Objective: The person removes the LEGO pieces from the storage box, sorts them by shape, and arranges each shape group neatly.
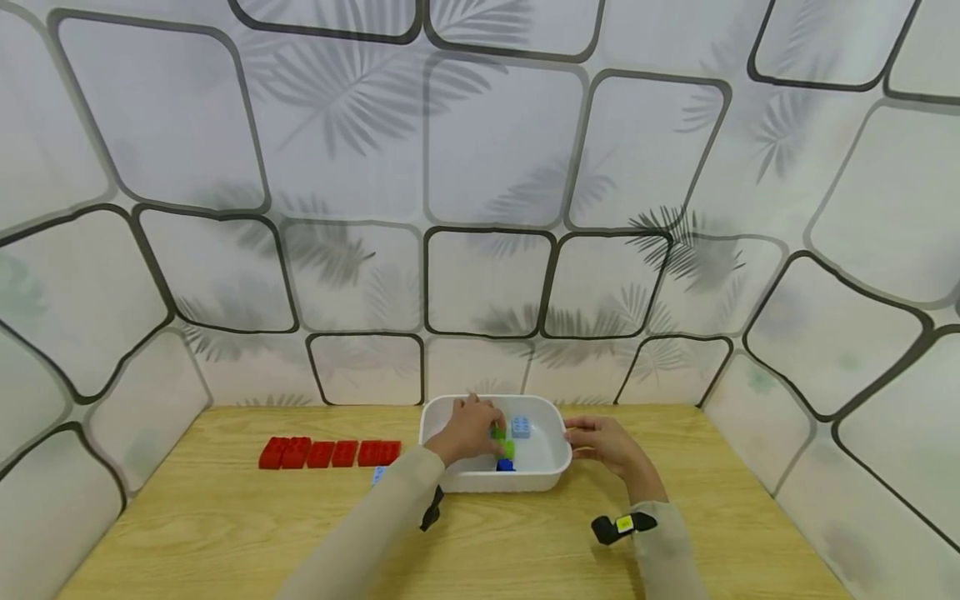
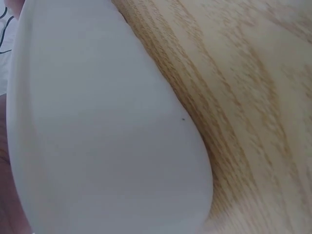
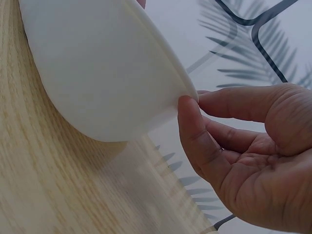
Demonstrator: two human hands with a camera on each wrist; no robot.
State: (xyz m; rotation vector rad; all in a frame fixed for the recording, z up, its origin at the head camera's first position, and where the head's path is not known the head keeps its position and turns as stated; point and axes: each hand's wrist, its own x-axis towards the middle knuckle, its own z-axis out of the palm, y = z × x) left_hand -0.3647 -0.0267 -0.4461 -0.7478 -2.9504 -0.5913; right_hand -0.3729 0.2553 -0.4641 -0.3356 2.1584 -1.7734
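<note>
A white plastic tray (image 1: 540, 482) stands on the table with toy building bricks in it. My left hand (image 1: 471, 429) reaches over its left side, fingers bent down around a green brick (image 1: 498, 433); whether they grip it is hidden. Beside the fingertips show another bit of green brick (image 1: 509, 449), a dark blue brick (image 1: 506, 465) and a light blue brick (image 1: 521, 427). At the tray's right end, my right hand (image 1: 606, 443) pinches the rim between thumb and finger, plainly seen in the right wrist view. The left wrist view is mostly filled by the tray's outer wall (image 2: 107, 122).
Left of the tray, several red bricks (image 1: 321, 454) lie in a row on the wooden table (image 1: 525, 550). A light blue brick (image 1: 379, 474) is partly hidden by the left sleeve. A patterned curtain (image 1: 487, 283) hangs behind and at both sides.
</note>
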